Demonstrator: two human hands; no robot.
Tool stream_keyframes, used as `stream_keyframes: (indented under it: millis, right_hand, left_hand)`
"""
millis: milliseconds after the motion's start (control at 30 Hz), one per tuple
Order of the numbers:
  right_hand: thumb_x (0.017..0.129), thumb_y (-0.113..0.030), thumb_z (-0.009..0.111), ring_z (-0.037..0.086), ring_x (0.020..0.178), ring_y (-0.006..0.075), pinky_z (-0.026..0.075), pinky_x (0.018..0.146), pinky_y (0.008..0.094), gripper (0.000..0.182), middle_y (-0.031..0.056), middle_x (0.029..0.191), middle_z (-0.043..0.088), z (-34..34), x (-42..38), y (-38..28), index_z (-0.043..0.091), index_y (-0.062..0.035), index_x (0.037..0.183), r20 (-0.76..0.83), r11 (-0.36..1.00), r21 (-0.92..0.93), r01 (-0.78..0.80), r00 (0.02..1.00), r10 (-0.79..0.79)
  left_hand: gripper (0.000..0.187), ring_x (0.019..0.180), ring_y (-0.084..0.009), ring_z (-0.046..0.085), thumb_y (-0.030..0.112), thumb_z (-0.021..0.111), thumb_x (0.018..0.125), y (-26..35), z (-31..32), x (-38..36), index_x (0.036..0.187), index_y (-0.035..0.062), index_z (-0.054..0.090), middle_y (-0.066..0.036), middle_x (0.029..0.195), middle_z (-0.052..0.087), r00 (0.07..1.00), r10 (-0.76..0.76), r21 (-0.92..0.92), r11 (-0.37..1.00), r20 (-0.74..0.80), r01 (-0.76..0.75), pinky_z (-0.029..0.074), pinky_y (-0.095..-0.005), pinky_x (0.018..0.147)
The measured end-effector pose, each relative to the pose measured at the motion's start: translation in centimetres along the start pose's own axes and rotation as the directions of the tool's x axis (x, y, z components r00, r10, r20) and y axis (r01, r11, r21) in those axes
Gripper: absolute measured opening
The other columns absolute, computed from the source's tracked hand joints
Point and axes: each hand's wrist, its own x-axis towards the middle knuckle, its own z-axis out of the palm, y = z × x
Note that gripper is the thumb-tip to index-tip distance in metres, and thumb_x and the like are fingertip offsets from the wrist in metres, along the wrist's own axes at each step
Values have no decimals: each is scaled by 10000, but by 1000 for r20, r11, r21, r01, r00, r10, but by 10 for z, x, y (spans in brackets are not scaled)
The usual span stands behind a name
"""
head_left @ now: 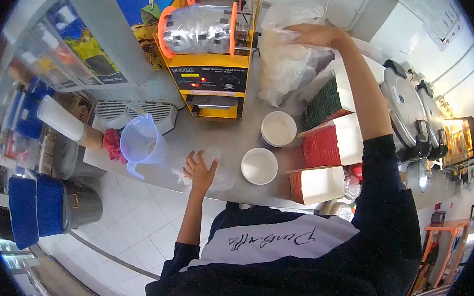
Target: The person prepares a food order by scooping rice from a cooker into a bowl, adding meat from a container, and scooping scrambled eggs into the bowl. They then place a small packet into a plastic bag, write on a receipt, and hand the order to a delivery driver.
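My left hand is on crumpled clear plastic near the front edge of the steel counter. Its fingers and thumb are spread, and a rounded clear piece shows just beyond them. My right hand is stretched out to the back, over a large translucent plastic bag with pale contents I cannot make out. The fingers there look extended, partly against the bag, with the tips hard to see. Between my hands stand two white round tubs, a nearer tub and a farther tub.
A yellow cup-sealing machine with a film roll stands at the back. Left of it are a translucent jug, a red cloth and stacked cups. Folded boxes, including a red stack, line the right side, beside large lidded pots.
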Motion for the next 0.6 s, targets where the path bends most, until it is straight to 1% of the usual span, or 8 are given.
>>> stream_keyframes:
  millis: [67,100,167,267,367,467,533,600]
  right_hand:
    - [852,-423,505,342,1240,233,242,1043,314,646,156,1344,367,4,-7,-15,340,-20,1329,29,989,147,-30,999,26]
    - [850,-449,498,346,1237,233,245,1041,314,672,153,1346,365,8,1,-4,328,-12,1332,56,934,356,-16,998,-4]
    - [847,-500,486,354,1231,234,251,1039,314,727,146,1350,359,23,24,32,304,4,1339,87,696,718,-10,993,-76]
    - [858,-519,461,396,1198,218,290,1017,308,738,124,1322,396,32,27,29,299,23,1331,77,587,808,42,981,-177]
    - [854,-507,478,401,1181,205,280,1021,326,726,130,1293,425,54,53,49,333,43,1305,35,252,967,39,959,-281]
    - [887,-439,458,403,1183,199,283,1017,330,635,151,1294,424,50,43,44,372,51,1282,-35,-121,992,-43,819,-572]
    - [886,-420,457,428,1156,203,285,1011,340,575,132,1260,463,57,55,47,426,22,1253,-43,137,989,62,990,-136]
    - [885,-408,458,441,1142,205,287,1007,345,546,124,1242,483,67,67,48,454,8,1237,-121,440,898,-8,957,263]
  left_hand:
    - [603,1244,-342,224,492,599,764,1,0,0,1216,144,406,-151,1291,283,1000,-13,-5,1000,12,13,130,-648,936]
    - [603,1247,-342,219,491,597,766,1,0,-1,1218,142,404,-151,1291,281,1000,-19,-7,1000,18,20,131,-651,933]
    - [603,1251,-341,215,489,597,767,-4,4,-4,1220,140,404,-152,1288,283,1000,-7,-3,1000,-1,7,133,-653,932]
    - [592,1239,-342,243,478,614,761,-4,2,-10,1215,155,414,-144,1290,300,999,-32,-4,999,11,32,136,-632,947]
    - [583,1225,-349,263,477,614,764,-8,4,-15,1217,164,421,-147,1281,317,999,-48,-11,999,16,48,138,-616,953]
    - [595,1216,-355,266,491,602,769,-16,4,-19,1226,155,421,-157,1273,319,999,-47,-32,998,22,48,141,-608,951]
    - [614,1216,-352,259,506,599,763,-20,7,-22,1225,144,417,-157,1269,315,998,-55,-45,997,33,57,145,-623,939]
    - [639,1224,-343,242,523,600,748,-27,14,-23,1216,132,411,-151,1263,308,997,-66,-45,997,46,68,150,-660,917]
